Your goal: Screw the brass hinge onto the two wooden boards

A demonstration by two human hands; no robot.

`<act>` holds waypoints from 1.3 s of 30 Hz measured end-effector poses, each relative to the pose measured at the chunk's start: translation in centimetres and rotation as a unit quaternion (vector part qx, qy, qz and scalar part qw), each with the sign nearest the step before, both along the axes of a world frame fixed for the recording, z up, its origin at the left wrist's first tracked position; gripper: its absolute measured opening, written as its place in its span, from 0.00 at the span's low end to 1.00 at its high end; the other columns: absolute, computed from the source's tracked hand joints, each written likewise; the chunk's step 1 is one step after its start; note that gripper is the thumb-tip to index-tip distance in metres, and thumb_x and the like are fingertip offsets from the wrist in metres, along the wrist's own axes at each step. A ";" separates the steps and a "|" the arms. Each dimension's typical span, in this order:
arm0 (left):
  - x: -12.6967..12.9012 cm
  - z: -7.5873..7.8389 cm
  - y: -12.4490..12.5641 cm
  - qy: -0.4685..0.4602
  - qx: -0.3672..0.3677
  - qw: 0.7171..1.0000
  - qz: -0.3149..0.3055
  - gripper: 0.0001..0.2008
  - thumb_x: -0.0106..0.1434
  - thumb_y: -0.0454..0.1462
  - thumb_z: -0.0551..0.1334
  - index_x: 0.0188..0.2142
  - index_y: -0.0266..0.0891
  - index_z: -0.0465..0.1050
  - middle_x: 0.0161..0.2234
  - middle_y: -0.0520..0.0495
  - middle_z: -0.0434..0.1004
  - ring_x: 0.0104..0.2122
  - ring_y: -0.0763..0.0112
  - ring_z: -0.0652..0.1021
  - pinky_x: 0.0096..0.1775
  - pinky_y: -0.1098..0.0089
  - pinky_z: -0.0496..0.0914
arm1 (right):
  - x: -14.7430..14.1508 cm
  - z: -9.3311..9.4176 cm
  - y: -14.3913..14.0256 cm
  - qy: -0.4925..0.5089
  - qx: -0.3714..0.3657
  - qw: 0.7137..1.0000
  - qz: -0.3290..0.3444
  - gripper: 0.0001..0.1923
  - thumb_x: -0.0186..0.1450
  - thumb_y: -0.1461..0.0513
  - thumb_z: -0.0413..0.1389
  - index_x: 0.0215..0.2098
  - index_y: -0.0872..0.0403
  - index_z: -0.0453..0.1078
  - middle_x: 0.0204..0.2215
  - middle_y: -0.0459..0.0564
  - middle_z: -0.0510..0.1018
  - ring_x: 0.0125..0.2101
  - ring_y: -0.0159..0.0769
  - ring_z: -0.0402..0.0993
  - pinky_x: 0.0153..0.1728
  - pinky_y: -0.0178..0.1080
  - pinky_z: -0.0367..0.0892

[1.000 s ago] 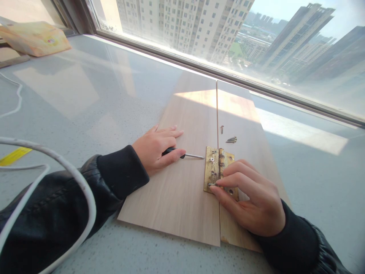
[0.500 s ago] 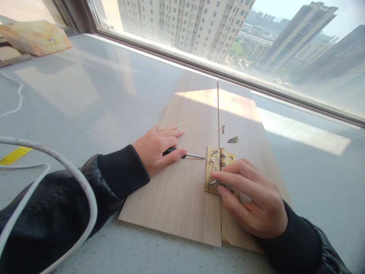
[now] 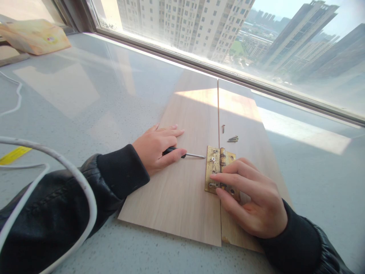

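Brass hinge (image 3: 214, 167) sits mid-frame, straddling the seam between two wood boards (image 3: 185, 182) lying flat on the grey counter (image 3: 85, 99). Right hand (image 3: 251, 198) rests over the hinge's lower right part, index finger and thumb pinched on a small screw (image 3: 211, 185) at its lower left hole; other fingers loosely curled. Left hand (image 3: 156, 148) lies flat on the left board, closed around a slim screwdriver (image 3: 188, 155), shaft pointing right, tip just short of the hinge. Loose screws (image 3: 232, 139) lie on the right board above the hinge. Hinge looks stiff, thin and light; likely slides on smooth veneer, so pin the leaf down. Screws are tiny and easy to drop; pinch near the head.
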State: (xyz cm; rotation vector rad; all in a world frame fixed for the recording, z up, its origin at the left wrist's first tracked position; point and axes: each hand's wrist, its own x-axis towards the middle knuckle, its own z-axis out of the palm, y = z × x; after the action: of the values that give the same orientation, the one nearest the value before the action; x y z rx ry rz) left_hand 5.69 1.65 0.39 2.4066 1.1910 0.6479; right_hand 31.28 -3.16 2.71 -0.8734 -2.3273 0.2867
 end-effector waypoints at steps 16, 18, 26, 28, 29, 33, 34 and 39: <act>0.2 2.5 -1.0 -0.304 0.053 0.949 0.063 0.09 0.58 0.42 0.69 0.31 0.40 0.75 0.28 0.49 0.80 0.28 0.71 0.78 0.32 0.69 0.73 | 0.1 -0.5 0.2 0.003 0.026 1.000 0.013 0.06 0.60 0.71 0.60 0.34 0.55 0.72 0.27 0.49 0.72 0.29 0.31 0.66 0.28 0.37 0.67; 0.8 3.3 -1.4 -0.364 0.034 0.930 0.047 0.08 0.57 0.40 0.71 0.31 0.38 0.75 0.27 0.50 0.80 0.27 0.73 0.78 0.31 0.72 0.74 | 0.1 -0.6 0.3 -0.001 0.036 0.999 0.005 0.04 0.61 0.68 0.62 0.32 0.54 0.71 0.26 0.49 0.72 0.28 0.32 0.65 0.28 0.36 0.67; 3.9 5.1 -3.2 -0.375 0.012 0.927 0.011 0.10 0.59 0.42 0.70 0.36 0.39 0.77 0.30 0.51 0.81 0.28 0.72 0.79 0.31 0.70 0.73 | 0.5 -0.5 0.1 0.134 -0.020 0.984 -0.117 0.06 0.65 0.64 0.56 0.30 0.53 0.72 0.25 0.47 0.75 0.27 0.33 0.71 0.27 0.38 0.67; 4.4 5.1 -3.3 -0.332 0.028 0.943 -0.020 0.09 0.61 0.40 0.69 0.38 0.38 0.77 0.32 0.50 0.81 0.30 0.71 0.79 0.34 0.69 0.73 | 0.6 -0.7 0.2 0.156 -0.020 0.976 -0.152 0.09 0.67 0.63 0.54 0.29 0.54 0.71 0.24 0.47 0.75 0.26 0.31 0.70 0.27 0.37 0.66; 4.5 5.0 -3.4 -0.306 0.038 0.951 -0.034 0.08 0.62 0.39 0.68 0.39 0.37 0.77 0.32 0.49 0.81 0.31 0.71 0.79 0.35 0.69 0.73 | 0.7 -0.8 0.3 0.163 -0.023 0.973 -0.162 0.10 0.67 0.63 0.54 0.28 0.54 0.70 0.24 0.46 0.74 0.26 0.31 0.70 0.26 0.37 0.66; 4.8 4.9 -3.3 -0.205 0.079 0.973 -0.072 0.09 0.64 0.39 0.65 0.40 0.36 0.76 0.35 0.46 0.81 0.33 0.71 0.79 0.36 0.71 0.73 | 0.7 -1.1 0.5 0.177 -0.035 0.969 -0.168 0.10 0.66 0.62 0.55 0.27 0.54 0.70 0.22 0.44 0.72 0.24 0.29 0.67 0.26 0.36 0.64; 4.8 4.9 -3.3 -0.192 0.084 0.975 -0.075 0.09 0.65 0.40 0.65 0.41 0.36 0.75 0.35 0.46 0.81 0.34 0.70 0.79 0.36 0.71 0.73 | 0.6 -1.1 0.5 0.179 -0.038 0.969 -0.167 0.10 0.66 0.62 0.55 0.27 0.54 0.71 0.22 0.43 0.72 0.24 0.29 0.67 0.26 0.36 0.64; 5.2 5.3 -3.2 -0.173 0.105 0.977 -0.074 0.08 0.65 0.42 0.64 0.40 0.40 0.75 0.35 0.48 0.81 0.33 0.70 0.79 0.36 0.71 0.73 | 0.5 -1.2 0.4 0.187 -0.047 0.967 -0.168 0.09 0.65 0.61 0.56 0.27 0.55 0.71 0.22 0.44 0.72 0.25 0.29 0.66 0.27 0.36 0.63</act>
State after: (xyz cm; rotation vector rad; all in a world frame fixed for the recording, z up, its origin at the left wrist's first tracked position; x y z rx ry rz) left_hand 10.93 -1.53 5.73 2.3868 0.8282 1.1363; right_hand 31.80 -2.72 1.47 -1.1348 -1.7970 0.3811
